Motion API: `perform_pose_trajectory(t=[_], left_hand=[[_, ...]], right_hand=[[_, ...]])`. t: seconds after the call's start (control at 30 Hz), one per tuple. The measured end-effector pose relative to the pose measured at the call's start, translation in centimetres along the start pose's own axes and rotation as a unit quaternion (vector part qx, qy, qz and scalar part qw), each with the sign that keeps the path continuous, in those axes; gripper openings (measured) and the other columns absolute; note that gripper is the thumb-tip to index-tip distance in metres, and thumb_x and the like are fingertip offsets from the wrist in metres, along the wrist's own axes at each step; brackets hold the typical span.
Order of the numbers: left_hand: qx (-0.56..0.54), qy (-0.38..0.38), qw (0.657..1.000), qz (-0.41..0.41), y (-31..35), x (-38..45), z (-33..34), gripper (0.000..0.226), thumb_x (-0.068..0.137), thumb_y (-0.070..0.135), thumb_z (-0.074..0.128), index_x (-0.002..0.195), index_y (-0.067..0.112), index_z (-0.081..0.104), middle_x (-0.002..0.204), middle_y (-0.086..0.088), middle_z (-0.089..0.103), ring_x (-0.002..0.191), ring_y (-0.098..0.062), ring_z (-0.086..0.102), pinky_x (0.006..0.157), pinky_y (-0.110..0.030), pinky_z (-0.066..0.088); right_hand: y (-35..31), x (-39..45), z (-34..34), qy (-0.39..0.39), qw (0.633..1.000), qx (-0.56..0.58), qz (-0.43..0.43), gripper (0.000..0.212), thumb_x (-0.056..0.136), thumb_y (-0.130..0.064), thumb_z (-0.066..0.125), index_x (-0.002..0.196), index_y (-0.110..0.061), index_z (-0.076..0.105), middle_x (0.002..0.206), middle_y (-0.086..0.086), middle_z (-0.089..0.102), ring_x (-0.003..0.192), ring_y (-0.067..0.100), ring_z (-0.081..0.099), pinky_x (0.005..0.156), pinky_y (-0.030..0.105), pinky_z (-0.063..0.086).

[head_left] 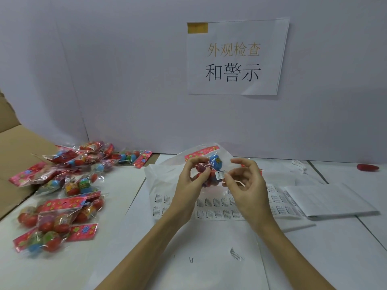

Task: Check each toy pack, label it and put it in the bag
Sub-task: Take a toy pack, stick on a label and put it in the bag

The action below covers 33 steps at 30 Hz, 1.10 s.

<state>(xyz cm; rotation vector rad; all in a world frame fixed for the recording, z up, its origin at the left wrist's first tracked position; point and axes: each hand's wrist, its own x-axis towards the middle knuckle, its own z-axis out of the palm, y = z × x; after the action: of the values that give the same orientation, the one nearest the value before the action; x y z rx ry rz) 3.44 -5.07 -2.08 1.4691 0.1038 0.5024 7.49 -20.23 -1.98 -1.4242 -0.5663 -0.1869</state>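
Both hands up over counter | left hand grips toy pack | right hand pinches warning label onto it (half stuck?) | risk: slippery film shifts, label creases | bag just behind

The wall sign reads "外观检查 和警示"; label sheet stickers read "WARNING".

Left hand grips a clear toy pack of red and blue eggs, lifted above the table; right hand pinches a small white warning label against its front. Directly beneath the grip lies a translucent bag and label sheets. Far left of the grip, a heap of packs beside a cardboard box
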Motion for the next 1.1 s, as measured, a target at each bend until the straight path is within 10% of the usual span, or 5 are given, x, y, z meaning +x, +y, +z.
perform_pose_trajectory(t=[0.87,1.1], left_hand=[[-0.020,-0.030,0.999,0.030,1.0,-0.7,0.3,0.042,0.087,0.018,0.084,0.121,0.030,0.062,0.113,0.006,0.072,0.101,-0.020,0.075,0.081,-0.026,0.061],[0.007,-0.023,0.999,0.031,1.0,-0.7,0.5,0.044,0.086,0.016,0.084,0.122,0.029,0.061,0.126,0.000,0.066,0.107,-0.021,0.073,0.089,-0.038,0.063]], right_hand=[[0.0,0.0,-0.3,-0.012,1.000,-0.010,0.003,0.034,0.094,-0.004,0.072,0.122,-0.020,0.060,0.086,0.000,0.068,0.079,0.019,0.071,0.075,0.024,0.059],[0.6,0.2,-0.7,0.062,0.965,-0.250,-0.054,0.046,0.092,-0.026,0.077,0.129,-0.025,0.050,0.113,-0.006,0.051,0.089,0.008,0.063,0.068,0.011,0.053]])
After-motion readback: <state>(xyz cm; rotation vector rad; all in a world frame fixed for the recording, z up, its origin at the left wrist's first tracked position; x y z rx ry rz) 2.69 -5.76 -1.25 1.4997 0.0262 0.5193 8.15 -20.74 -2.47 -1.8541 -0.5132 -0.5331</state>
